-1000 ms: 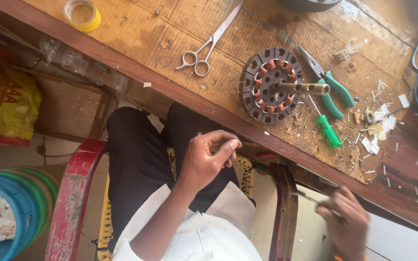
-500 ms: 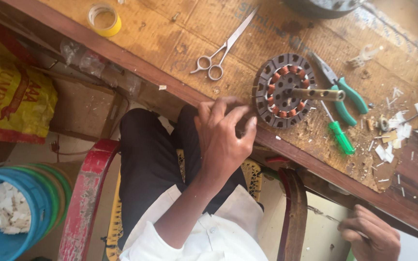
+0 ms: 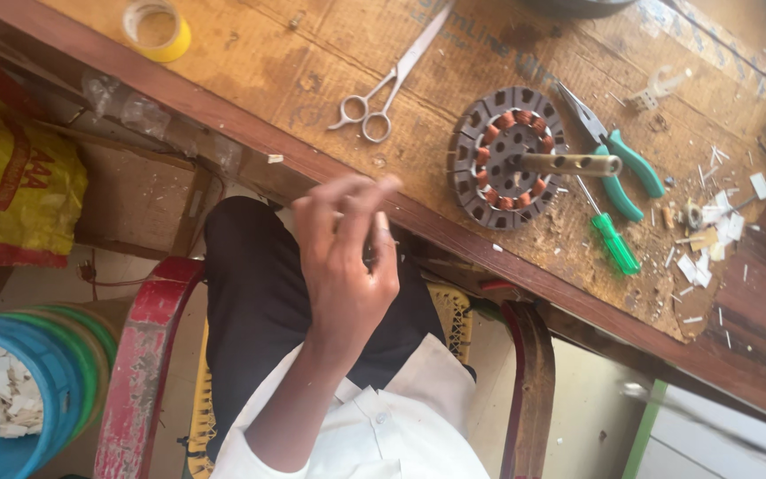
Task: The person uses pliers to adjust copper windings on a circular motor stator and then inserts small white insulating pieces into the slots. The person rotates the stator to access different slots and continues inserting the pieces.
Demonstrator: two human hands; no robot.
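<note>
Presently, one hand (image 3: 345, 266) is seen raised over the lap, just short of the front edge of the wooden surface (image 3: 250, 62); which hand it is cannot be told with certainty, though it is taken as the left. Its fingers (image 3: 361, 200) are loosely curled with the tips drawn together; whether anything is pinched between them cannot be told, as the tips are blurred. No other hand is shown. Nearest on the surface is laid a round metal motor core (image 3: 507, 158) with copper windings, a brass-coloured shaft (image 3: 574, 164) being set through its middle and pointed to the right. Steel scissors (image 3: 392, 75) are laid, blades closed, to the left of the core and apart from it. Green-handled pliers (image 3: 618, 160) and a green-handled screwdriver (image 3: 609, 235) are placed just beside the core on its right. A roll of yellow tape (image 3: 157, 28) is set near the far left. Small white scraps (image 3: 711, 235) are scattered at the right. Below the surface, a red chair arm (image 3: 139, 355), a blue bucket (image 3: 6, 399) of white pieces and a yellow sack (image 3: 15, 191) are recorded.
</note>
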